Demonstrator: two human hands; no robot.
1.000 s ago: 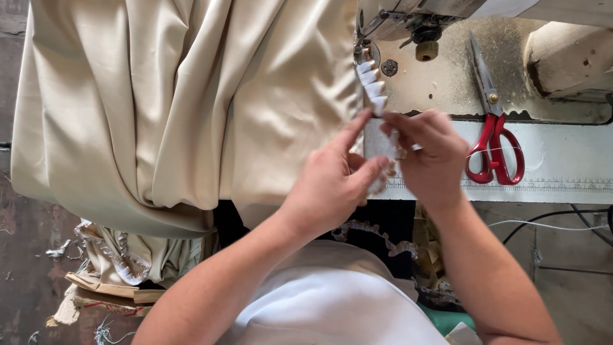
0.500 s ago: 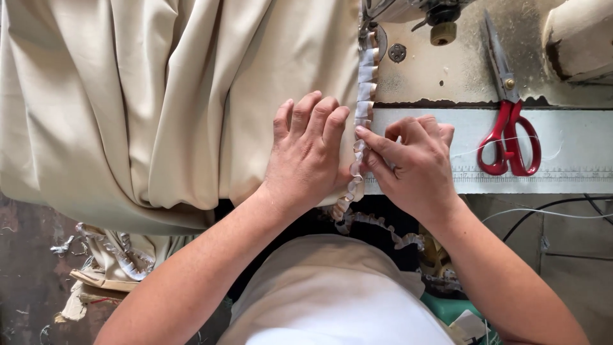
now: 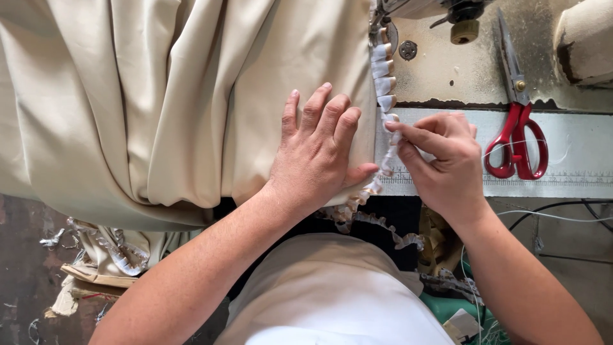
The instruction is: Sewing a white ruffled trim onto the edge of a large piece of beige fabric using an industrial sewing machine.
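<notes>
Heavy folds of beige satin fabric (image 3: 159, 108) hang over the table edge on your left. Your left hand (image 3: 319, 150) lies flat and spread on that cloth, fingers together, beside its hem. A pleated white ruffle trim (image 3: 385, 96) runs along the hem; your right hand (image 3: 440, 160) pinches it between thumb and fingertips. Red-handled scissors (image 3: 517, 121) rest just beside, on the worn sewing machine bed (image 3: 447, 76).

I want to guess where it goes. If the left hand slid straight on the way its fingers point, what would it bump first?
The left hand lies flat on the beige cloth, fingers pointing up and away. Sliding on, it would probably just meet more cloth folds. The ruffled trim and sewing machine sit off to its right.
</notes>
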